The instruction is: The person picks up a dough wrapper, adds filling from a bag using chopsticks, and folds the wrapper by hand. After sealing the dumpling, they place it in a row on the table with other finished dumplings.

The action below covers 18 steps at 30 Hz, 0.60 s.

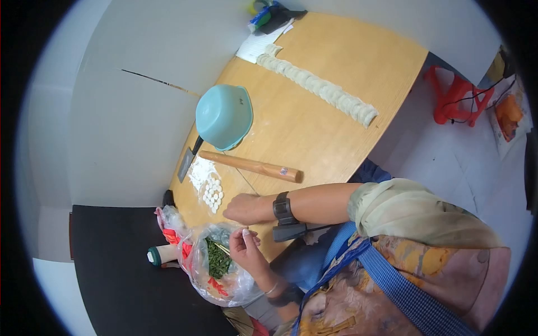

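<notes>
My right hand point(242, 209), with a black watch on the wrist, is curled with its back toward me, close beside small white dough pieces point(213, 193). What its fingers hold, if anything, is hidden. Nearer the bottom, my left hand point(248, 252) has its fingers bent in and the thumb raised, over the edge of a clear plastic bag point(238, 288). Chopped green filling point(217, 260) lies in that bag, with a thin light stick point(223, 248) in it beside my left hand. A wooden rolling pin point(252, 166) rests on the table beyond my right hand.
A light blue basin point(224, 116) lies tipped over near the wall, by a cleaver point(186, 162) and white flour point(200, 171). A long row of dumplings point(319, 87) crosses the wooden table point(347, 50). A red stool point(457, 101) stands on the floor.
</notes>
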Each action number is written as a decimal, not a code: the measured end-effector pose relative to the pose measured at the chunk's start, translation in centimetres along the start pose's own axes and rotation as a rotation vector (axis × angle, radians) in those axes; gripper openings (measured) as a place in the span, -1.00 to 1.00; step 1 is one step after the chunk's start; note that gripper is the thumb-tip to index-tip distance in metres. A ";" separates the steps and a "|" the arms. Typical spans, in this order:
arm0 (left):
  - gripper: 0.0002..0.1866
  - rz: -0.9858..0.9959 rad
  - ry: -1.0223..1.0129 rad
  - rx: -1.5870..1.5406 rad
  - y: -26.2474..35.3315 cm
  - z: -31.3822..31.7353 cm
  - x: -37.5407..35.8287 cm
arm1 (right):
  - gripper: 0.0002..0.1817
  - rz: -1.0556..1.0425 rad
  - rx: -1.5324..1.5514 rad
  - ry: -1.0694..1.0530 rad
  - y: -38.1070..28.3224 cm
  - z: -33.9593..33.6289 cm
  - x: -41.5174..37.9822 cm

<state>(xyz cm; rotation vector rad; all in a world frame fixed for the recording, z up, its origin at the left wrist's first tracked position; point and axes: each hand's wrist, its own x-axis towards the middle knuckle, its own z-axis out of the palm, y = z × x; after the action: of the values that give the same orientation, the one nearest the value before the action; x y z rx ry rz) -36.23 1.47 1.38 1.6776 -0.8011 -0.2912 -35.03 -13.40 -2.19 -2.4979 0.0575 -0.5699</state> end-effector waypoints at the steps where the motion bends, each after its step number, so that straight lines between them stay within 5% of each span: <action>1: -0.91 -0.005 0.006 -0.015 0.0 0.0 0.1 | -0.86 0.000 -0.010 -0.013 0.1 0.0 0.2; 5: -0.92 -0.028 0.062 -0.069 -1.5 -0.4 0.0 | -0.86 0.034 0.396 0.196 -0.1 -0.7 0.6; 9: -0.71 -0.233 0.184 -0.384 -1.6 0.5 -0.1 | -0.80 -0.066 0.822 0.298 -0.7 -0.6 1.4; 13: -0.79 -0.222 0.167 -0.597 -2.5 0.2 0.6 | -0.80 0.105 1.067 -0.061 -2.1 -2.3 0.7; 17: -0.85 -0.250 0.188 -0.538 -3.4 -0.2 0.5 | -0.81 -0.066 1.145 -0.047 -0.4 -0.6 1.2; 18: -0.87 -0.241 0.186 -0.567 -3.5 -0.4 0.1 | -0.80 0.080 1.204 -0.111 -0.5 -1.1 1.0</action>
<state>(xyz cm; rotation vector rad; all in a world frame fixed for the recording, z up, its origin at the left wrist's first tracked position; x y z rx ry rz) -34.71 1.98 -1.72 1.2364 -0.3299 -0.4727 -34.64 -13.71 -0.65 -1.3366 -0.1790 -0.2776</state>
